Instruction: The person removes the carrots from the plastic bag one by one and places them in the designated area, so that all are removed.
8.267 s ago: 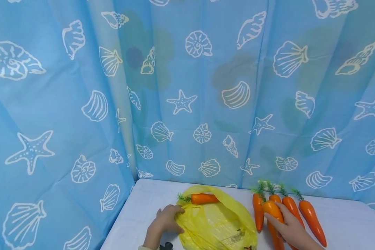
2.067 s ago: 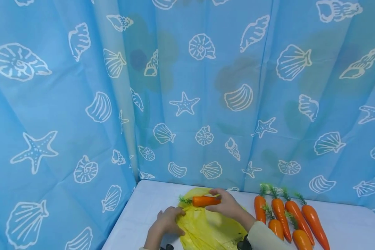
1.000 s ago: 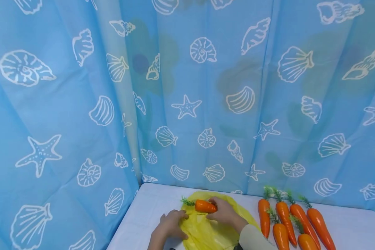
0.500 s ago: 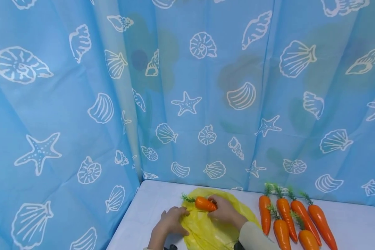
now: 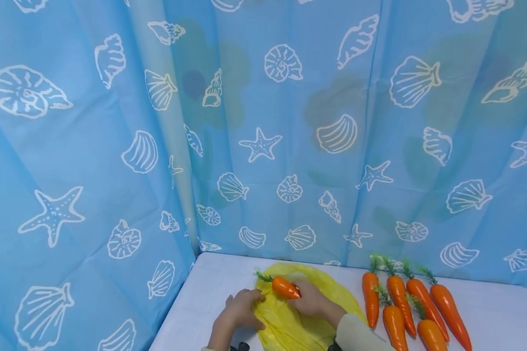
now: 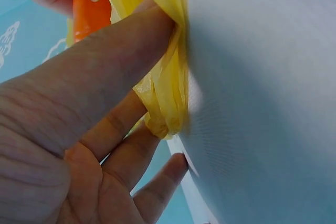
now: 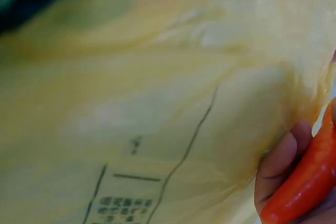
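Observation:
An orange toy carrot [image 5: 284,286] with a green leafy top lies over the far part of a yellow plastic bag [image 5: 290,326], its leaves towards the left. My right hand [image 5: 311,300] grips it near the pointed end; the right wrist view shows fingers wrapped by the carrot [image 7: 310,182], beside the thin printed plastic. At the bag's left edge, my left hand [image 5: 241,309] pinches the gathered plastic. In the left wrist view its thumb tucks into a fold of the bag [image 6: 165,87] while the other fingers lie behind, fingertips close to the tabletop.
Several more toy carrots [image 5: 450,309] lie in a loose group right of the bag, leaves pointing away from me. All rest on a white-covered table [image 5: 219,273]. A blue curtain [image 5: 254,204] with white shell prints stands behind and to the left.
My right hand has left the carrots on the right and come to the one on the bag. That carrot has swung, tip nearer me. The left hand stays at the bag's edge.

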`<control>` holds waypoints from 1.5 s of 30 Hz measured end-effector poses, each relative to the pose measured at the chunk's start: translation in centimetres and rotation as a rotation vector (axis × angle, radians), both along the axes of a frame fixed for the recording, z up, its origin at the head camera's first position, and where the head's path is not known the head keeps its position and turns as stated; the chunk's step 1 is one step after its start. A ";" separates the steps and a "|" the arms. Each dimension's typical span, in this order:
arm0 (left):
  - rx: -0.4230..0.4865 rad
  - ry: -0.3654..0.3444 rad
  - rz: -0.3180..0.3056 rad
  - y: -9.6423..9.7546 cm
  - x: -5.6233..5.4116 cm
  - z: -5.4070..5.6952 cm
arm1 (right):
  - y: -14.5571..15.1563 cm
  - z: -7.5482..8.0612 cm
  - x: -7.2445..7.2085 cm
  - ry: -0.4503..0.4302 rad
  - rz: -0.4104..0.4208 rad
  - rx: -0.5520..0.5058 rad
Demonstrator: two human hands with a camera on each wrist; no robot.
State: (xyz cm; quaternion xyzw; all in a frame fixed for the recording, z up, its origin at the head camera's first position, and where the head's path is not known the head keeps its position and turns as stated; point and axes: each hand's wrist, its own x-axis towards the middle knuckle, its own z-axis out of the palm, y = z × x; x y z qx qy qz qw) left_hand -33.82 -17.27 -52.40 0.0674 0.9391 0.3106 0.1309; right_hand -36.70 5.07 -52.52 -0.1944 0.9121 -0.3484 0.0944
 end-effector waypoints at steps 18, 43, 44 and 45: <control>0.001 0.023 -0.001 0.1 0.1 0.1 | 1.4 3.7 2.4 -0.276 0.054 -0.313; -0.008 0.003 -0.023 -0.1 0.0 0.1 | 7.0 6.6 5.4 -0.149 -0.005 -0.290; -0.006 0.002 -0.023 -0.1 0.0 0.0 | 7.2 6.6 5.6 -0.155 -0.017 -0.296; -0.004 0.001 -0.020 0.0 0.1 0.0 | 7.5 6.6 5.8 -0.161 -0.028 -0.303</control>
